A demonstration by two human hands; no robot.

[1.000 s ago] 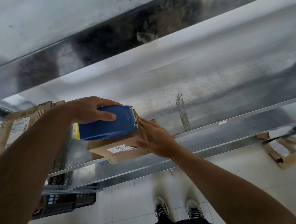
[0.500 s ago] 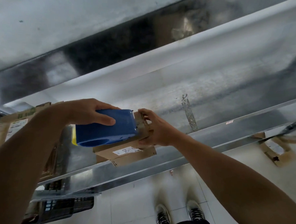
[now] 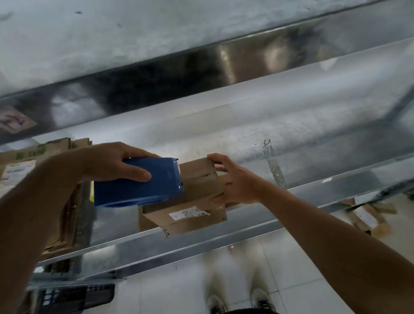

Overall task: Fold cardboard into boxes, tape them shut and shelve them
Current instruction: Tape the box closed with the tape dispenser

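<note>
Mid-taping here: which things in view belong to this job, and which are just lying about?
In the job: cardboard box, gripped by right hand; blue tape dispenser in left hand; metal shelf under it; flattened cardboard stack at left, probably stock.
Lying about: black crate below the shelf; cardboard scraps on the floor at right.

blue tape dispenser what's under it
A small cardboard box on the metal shelf; its right end and labelled front show. The tape dispenser, gripped by the left hand, covers the box's left top, so the seam there cannot be seen.
</note>
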